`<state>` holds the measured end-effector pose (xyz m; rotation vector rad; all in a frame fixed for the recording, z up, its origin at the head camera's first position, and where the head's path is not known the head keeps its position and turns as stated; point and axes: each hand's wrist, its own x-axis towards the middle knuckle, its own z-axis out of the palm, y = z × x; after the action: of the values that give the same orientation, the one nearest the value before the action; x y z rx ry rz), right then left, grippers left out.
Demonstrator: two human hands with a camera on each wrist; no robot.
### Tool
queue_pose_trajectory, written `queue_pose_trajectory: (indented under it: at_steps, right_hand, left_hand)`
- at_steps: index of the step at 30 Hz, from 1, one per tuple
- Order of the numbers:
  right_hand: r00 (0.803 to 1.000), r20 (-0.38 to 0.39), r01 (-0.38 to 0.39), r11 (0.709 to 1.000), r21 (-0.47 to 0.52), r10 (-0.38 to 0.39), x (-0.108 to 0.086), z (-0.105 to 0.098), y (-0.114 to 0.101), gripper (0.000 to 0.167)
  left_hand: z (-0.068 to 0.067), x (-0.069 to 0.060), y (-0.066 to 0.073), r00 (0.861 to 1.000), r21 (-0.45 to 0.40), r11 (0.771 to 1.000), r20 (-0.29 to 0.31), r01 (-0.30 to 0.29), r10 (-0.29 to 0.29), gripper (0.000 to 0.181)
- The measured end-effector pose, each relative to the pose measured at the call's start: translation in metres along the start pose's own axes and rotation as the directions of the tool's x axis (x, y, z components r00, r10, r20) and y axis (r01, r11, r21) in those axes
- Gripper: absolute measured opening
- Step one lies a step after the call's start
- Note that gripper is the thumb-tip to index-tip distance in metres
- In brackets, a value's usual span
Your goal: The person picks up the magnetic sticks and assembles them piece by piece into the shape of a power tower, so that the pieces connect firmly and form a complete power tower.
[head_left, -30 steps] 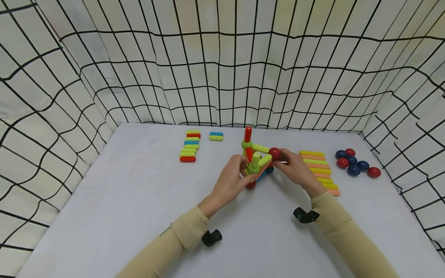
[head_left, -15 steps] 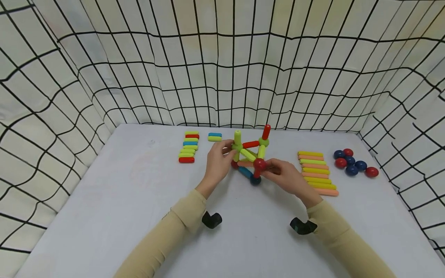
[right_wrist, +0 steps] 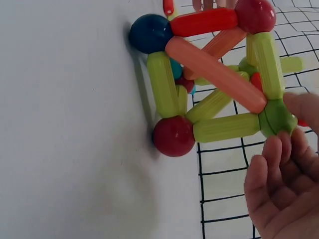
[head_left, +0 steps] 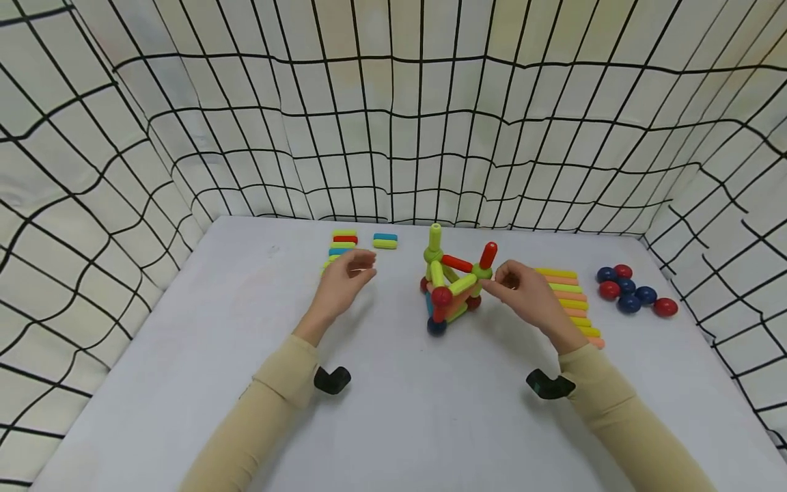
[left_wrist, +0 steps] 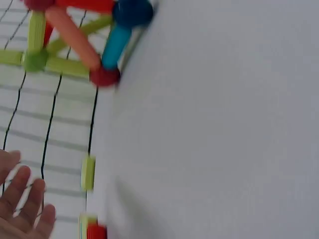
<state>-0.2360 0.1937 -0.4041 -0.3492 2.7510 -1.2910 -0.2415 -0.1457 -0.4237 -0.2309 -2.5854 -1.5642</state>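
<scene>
On the white table stands a frame of magnetic rods and balls, with a red ball [head_left: 441,296] at its upper front corner and a dark blue ball [head_left: 436,326] below. Two short rods, a green rod [head_left: 435,236] and a red rod [head_left: 488,255], point up from its green top balls. With thumb and fingertips my right hand [head_left: 529,297] pinches the right-hand green ball [right_wrist: 277,118]. Apart from the frame, to its left, my left hand [head_left: 341,283] is above the table with loosely bent fingers, holding nothing. It partly hides a row of short rods [head_left: 344,239].
Blue and green short rods [head_left: 385,240] lie at the back. Long yellow, orange and green rods [head_left: 568,296] lie in a row behind my right hand. Several loose red and blue balls [head_left: 629,303] sit farther right. Black netting [head_left: 393,137] surrounds the table's back and sides.
The frame was turned about between both hands and now stands with its red and blue balls in front. My left hand has let go and moved left; my right hand now grips a green ball.
</scene>
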Motion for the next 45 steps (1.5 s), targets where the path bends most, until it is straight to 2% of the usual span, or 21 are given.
queue_pose_trajectory:
  at_steps: [3, 8, 13, 17, 19, 20, 22, 24, 27, 29, 32, 34, 36, 39, 45]
  right_hand:
    - [0.999, -0.024, -0.028, 0.999, 0.030, 0.028, 0.001, -0.005, 0.004, 0.045]
    - [1.000, 0.026, 0.002, 0.998, 0.068, -0.004, 0.003, -0.006, 0.006, 0.052]
    - [0.999, 0.038, 0.024, 0.997, 0.067, -0.026, 0.005, -0.004, 0.007, 0.049]
    - [0.998, 0.050, 0.019, 0.997, 0.072, -0.023, 0.006, -0.003, 0.007, 0.049]
    - [0.998, 0.051, 0.017, 0.997, 0.073, -0.021, 0.006, -0.003, 0.008, 0.049]
    - [0.998, 0.051, 0.017, 0.997, 0.074, -0.021, 0.006, -0.003, 0.008, 0.049]
    - [0.998, 0.051, 0.020, 0.997, 0.076, -0.023, 0.007, -0.003, 0.009, 0.050]
    - [0.998, 0.050, 0.027, 0.997, 0.076, -0.031, 0.008, -0.002, 0.009, 0.050]
    - [0.998, 0.051, 0.034, 0.997, 0.075, -0.038, 0.008, -0.002, 0.010, 0.050]
    - [0.998, 0.051, 0.036, 0.997, 0.074, -0.040, 0.009, -0.001, 0.010, 0.050]
    - [0.998, 0.052, 0.037, 0.997, 0.074, -0.041, 0.009, -0.001, 0.010, 0.050]
    - [0.998, 0.053, 0.034, 0.997, 0.074, -0.038, 0.010, -0.001, 0.010, 0.049]
    - [0.998, 0.051, 0.030, 0.997, 0.073, -0.033, 0.010, -0.002, 0.008, 0.049]
    - [0.999, 0.050, 0.013, 0.997, 0.072, -0.016, 0.010, -0.003, 0.007, 0.049]
    - [0.999, 0.053, 0.002, 0.998, 0.064, -0.005, 0.009, -0.003, 0.007, 0.051]
  left_hand:
    - [-0.020, -0.004, -0.014, 0.998, 0.147, 0.988, -0.029, 0.052, -0.048, 0.031]
    - [-0.039, -0.006, -0.034, 0.993, 0.361, 0.926, -0.007, 0.113, -0.119, 0.031]
    - [-0.041, -0.005, -0.042, 0.992, 0.461, 0.883, 0.037, 0.088, -0.118, 0.029]
    - [-0.036, -0.001, -0.041, 0.990, 0.551, 0.833, 0.080, 0.054, -0.118, 0.027]
    - [-0.031, 0.000, -0.039, 0.986, 0.568, 0.822, 0.106, 0.044, -0.126, 0.026]
    - [-0.028, 0.001, -0.037, 0.985, 0.562, 0.826, 0.117, 0.038, -0.125, 0.026]
    - [-0.022, 0.001, -0.032, 0.983, 0.522, 0.853, 0.143, 0.027, -0.119, 0.028]
    - [-0.015, 0.000, -0.025, 0.979, 0.428, 0.903, 0.173, 0.021, -0.105, 0.031]
    - [-0.002, -0.004, -0.006, 0.974, 0.205, 0.978, 0.215, 0.033, -0.078, 0.037]
    - [0.007, -0.008, 0.009, 0.970, 0.039, 0.999, 0.242, 0.026, -0.035, 0.038]
    - [0.021, -0.015, 0.032, 0.963, -0.140, 0.990, 0.259, -0.036, 0.072, 0.036]
    - [0.028, -0.018, 0.044, 0.955, -0.183, 0.978, 0.256, -0.103, 0.148, 0.035]
    - [0.034, -0.019, 0.054, 0.949, -0.186, 0.970, 0.245, -0.158, 0.201, 0.034]
    - [0.041, -0.018, 0.061, 0.946, -0.164, 0.968, 0.234, -0.188, 0.223, 0.031]
    - [0.052, -0.014, 0.063, 0.948, -0.127, 0.976, 0.245, -0.178, 0.204, 0.028]
